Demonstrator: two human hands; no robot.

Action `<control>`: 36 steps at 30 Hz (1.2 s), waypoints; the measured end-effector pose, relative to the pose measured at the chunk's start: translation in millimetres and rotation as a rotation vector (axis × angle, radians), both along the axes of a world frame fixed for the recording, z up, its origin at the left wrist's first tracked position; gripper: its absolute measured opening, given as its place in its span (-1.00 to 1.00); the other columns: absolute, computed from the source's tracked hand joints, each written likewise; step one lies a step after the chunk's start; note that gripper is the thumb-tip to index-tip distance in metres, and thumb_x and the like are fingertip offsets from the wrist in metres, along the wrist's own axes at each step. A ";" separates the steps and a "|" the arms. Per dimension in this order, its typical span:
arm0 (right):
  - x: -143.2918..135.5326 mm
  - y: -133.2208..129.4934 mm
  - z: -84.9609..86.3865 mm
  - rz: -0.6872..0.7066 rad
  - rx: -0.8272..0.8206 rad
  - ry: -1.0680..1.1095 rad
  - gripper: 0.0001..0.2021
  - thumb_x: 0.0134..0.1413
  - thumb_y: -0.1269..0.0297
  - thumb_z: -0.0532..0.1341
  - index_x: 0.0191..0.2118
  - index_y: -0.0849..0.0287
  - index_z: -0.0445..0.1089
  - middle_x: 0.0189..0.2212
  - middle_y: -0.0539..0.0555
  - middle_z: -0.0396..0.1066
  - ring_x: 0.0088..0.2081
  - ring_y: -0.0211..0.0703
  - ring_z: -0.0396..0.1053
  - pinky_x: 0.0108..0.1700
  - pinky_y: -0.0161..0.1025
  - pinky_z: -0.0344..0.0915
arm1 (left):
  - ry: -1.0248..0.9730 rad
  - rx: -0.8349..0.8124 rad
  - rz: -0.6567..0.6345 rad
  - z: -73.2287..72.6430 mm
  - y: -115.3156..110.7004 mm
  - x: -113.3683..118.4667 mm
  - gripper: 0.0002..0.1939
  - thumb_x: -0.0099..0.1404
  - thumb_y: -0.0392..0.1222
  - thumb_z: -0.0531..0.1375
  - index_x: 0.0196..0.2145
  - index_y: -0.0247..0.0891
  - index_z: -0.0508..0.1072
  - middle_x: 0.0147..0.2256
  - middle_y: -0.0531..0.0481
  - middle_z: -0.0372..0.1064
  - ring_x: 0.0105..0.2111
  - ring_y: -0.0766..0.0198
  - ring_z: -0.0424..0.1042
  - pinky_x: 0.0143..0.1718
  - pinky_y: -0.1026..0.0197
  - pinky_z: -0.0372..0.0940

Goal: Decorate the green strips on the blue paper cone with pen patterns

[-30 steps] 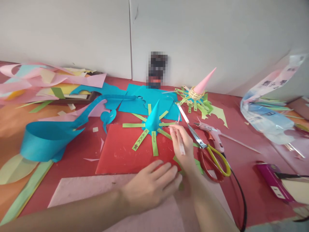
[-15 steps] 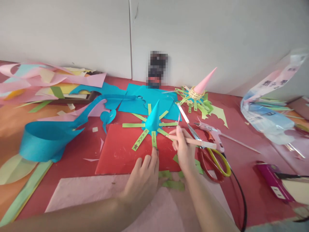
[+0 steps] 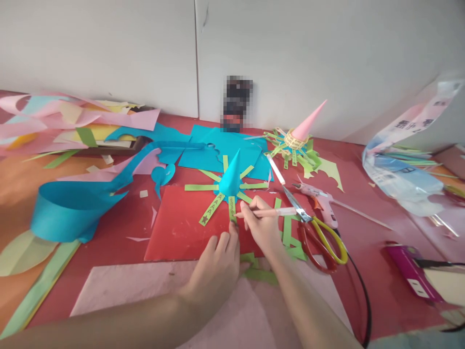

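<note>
A blue paper cone (image 3: pixel 229 178) stands upright on a red sheet (image 3: pixel 174 228), with light green paper strips radiating from its base. One front strip (image 3: pixel 211 211) bears dark letter-like marks and a star. My left hand (image 3: pixel 218 254) rests palm down, fingers stretched forward, its index fingertip pressing the lower end of another marked strip (image 3: pixel 232 206). A slim pale pink pen (image 3: pixel 271 212) is gripped in my right hand (image 3: pixel 262 228); its tip meets that same strip just above the left fingertip. Green paper scraps (image 3: pixel 288 232) lie beside and partly under my hands.
Open scissors (image 3: pixel 319 242) and a pink glue gun (image 3: pixel 319 196) lie to the right, near a purple power strip (image 3: pixel 414 274). A similar pink cone (image 3: pixel 308 121) stands behind. Blue paper band (image 3: pixel 69 208) and paper scraps (image 3: pixel 109 116) cover the left side.
My right hand has moved left and down, bringing the pen tip onto the marked strip and uncovering green scraps. My left hand stays almost in place.
</note>
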State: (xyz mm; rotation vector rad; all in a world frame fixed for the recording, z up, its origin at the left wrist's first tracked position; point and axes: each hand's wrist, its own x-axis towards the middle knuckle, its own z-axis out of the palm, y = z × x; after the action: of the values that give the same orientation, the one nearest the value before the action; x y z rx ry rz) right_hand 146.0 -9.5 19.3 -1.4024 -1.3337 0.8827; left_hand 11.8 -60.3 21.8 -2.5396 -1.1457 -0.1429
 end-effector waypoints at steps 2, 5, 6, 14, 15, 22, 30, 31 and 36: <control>-0.3 -0.1 0.3 0.010 -0.004 -0.014 -0.66 0.12 0.10 0.14 -0.57 0.08 0.06 -0.79 -0.15 0.10 -0.49 -0.14 0.46 -0.37 -0.24 0.40 | 0.003 -0.002 0.000 0.8 -0.3 0.2 -0.46 0.29 0.04 0.05 0.03 -0.50 0.36 -0.11 -0.23 0.38 -0.36 0.20 0.20 -0.36 0.17 0.18; -0.9 -0.2 1.3 0.017 -0.012 -0.029 -0.66 0.12 0.09 0.13 -0.57 0.08 0.07 -0.78 -0.14 0.12 -0.43 -0.09 0.49 -0.37 -0.23 0.40 | 0.010 -0.019 -0.005 2.2 -1.2 0.1 -0.47 0.30 0.02 0.04 0.02 -0.50 0.37 -0.11 -0.24 0.39 -0.37 0.20 0.21 -0.38 0.16 0.18; -1.1 -0.2 1.7 0.016 -0.014 -0.031 -0.66 0.12 0.08 0.13 -0.57 0.08 0.06 -0.78 -0.14 0.11 -0.44 -0.09 0.49 -0.38 -0.23 0.40 | 0.011 -0.021 -0.007 2.5 -1.5 0.0 -0.48 0.30 0.01 0.05 0.02 -0.50 0.37 -0.10 -0.24 0.39 -0.37 0.20 0.21 -0.38 0.16 0.18; -0.2 -0.3 2.2 0.010 0.006 -0.015 -0.67 0.13 0.10 0.13 -0.56 0.08 0.07 -0.78 -0.14 0.14 -0.49 -0.15 0.46 -0.32 -0.22 0.40 | 0.025 -0.011 -0.013 3.0 -0.3 0.4 -0.48 0.30 0.02 0.04 0.02 -0.49 0.37 -0.09 -0.23 0.39 -0.37 0.20 0.22 -0.38 0.18 0.19; -0.1 -0.3 1.9 0.014 0.012 -0.030 -0.67 0.13 0.10 0.13 -0.56 0.09 0.09 -0.77 -0.13 0.16 -0.46 -0.13 0.47 -0.33 -0.23 0.39 | 0.026 -0.011 -0.011 3.1 0.0 0.5 -0.48 0.31 0.02 0.04 0.02 -0.49 0.37 -0.10 -0.23 0.39 -0.37 0.20 0.22 -0.38 0.18 0.19; -0.1 -0.9 -0.6 0.005 0.038 -0.068 -0.66 0.14 0.11 0.12 -0.57 0.09 0.07 -0.75 -0.14 0.10 -0.49 -0.15 0.46 -0.41 -0.27 0.37 | 0.022 -0.014 -0.009 1.6 -1.5 0.2 -0.50 0.29 0.03 0.06 0.01 -0.44 0.38 -0.18 -0.19 0.40 -0.38 0.20 0.21 -0.39 0.18 0.19; 0.1 -0.9 1.8 -0.012 0.011 -0.036 -0.66 0.12 0.13 0.13 -0.59 0.07 0.04 -0.78 -0.17 0.05 -0.57 -0.19 0.40 -0.37 -0.23 0.41 | 0.036 -0.041 -0.013 4.3 -3.5 -1.3 -0.49 0.33 0.00 0.00 0.02 -0.49 0.35 -0.06 -0.26 0.35 -0.35 0.19 0.24 -0.36 0.17 0.21; -0.2 -1.0 2.5 -0.024 0.003 -0.022 -0.66 0.12 0.14 0.12 -0.59 0.07 0.03 -0.80 -0.18 0.03 -0.60 -0.21 0.38 -0.36 -0.22 0.42 | 0.036 -0.045 -0.011 4.8 -4.2 -1.7 -0.50 0.34 -0.01 -0.02 0.02 -0.48 0.36 -0.04 -0.27 0.34 -0.36 0.19 0.24 -0.36 0.17 0.21; -0.8 -2.3 3.2 -0.056 0.000 -0.041 -0.66 0.10 0.14 0.13 -0.60 0.07 0.02 -0.80 -0.18 0.01 -0.60 -0.20 0.39 -0.42 -0.25 0.39 | 0.019 -0.060 -0.007 6.7 -6.7 -2.5 -0.54 0.34 -0.01 -0.04 -0.05 -0.41 0.41 -0.02 -0.26 0.34 -0.38 0.19 0.26 -0.38 0.16 0.22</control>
State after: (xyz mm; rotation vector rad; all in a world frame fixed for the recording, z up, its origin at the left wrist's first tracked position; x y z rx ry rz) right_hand 145.1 -11.8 22.5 -1.4578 -1.3191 0.8206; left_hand 9.3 -67.1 28.5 -2.5919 -1.1509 -0.0876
